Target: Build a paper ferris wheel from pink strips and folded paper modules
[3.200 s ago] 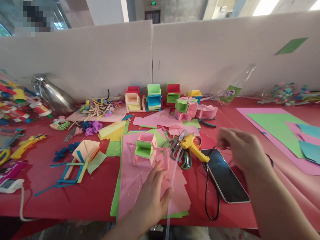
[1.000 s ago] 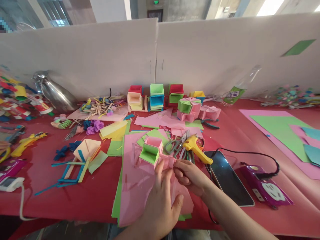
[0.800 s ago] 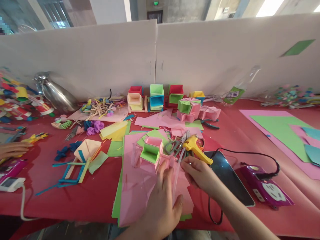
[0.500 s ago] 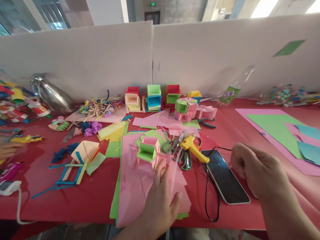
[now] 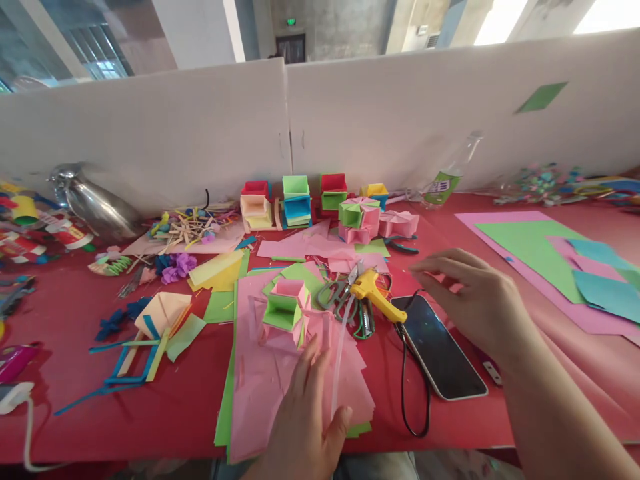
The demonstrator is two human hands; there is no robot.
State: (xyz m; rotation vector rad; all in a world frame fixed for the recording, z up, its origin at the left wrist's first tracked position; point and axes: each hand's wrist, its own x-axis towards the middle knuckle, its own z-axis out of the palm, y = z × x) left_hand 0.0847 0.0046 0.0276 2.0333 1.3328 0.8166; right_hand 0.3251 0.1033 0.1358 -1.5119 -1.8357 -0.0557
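Note:
My left hand (image 5: 305, 407) lies with its fingers stretched out over a stack of pink paper sheets (image 5: 255, 420). Its fingertips are close to a folded pink and green paper piece (image 5: 287, 307), and they appear to hold nothing. A clear glue stick (image 5: 338, 363) runs beside that hand, up toward a yellow glue gun (image 5: 375, 293). My right hand (image 5: 470, 300) hovers beside a dark-screened phone (image 5: 445, 353), fingers extended and apart from the thumb, with nothing visible in them. Under the right wrist, a dark object with a white end (image 5: 493, 372) lies partly hidden.
Scissors (image 5: 333, 293) and a green cutter (image 5: 365, 320) lie by the glue gun, whose black cord (image 5: 415, 427) loops near the phone. Folded paper boxes (image 5: 297, 200) line the white partition (image 5: 200, 127). A glass bottle (image 5: 450, 177) leans there, and a metal jug (image 5: 100, 203) stands left.
My right hand has opened from a fist and moved left and up, uncovering the white-ended object. The view has shifted slightly right. My left hand stays beside the paper piece.

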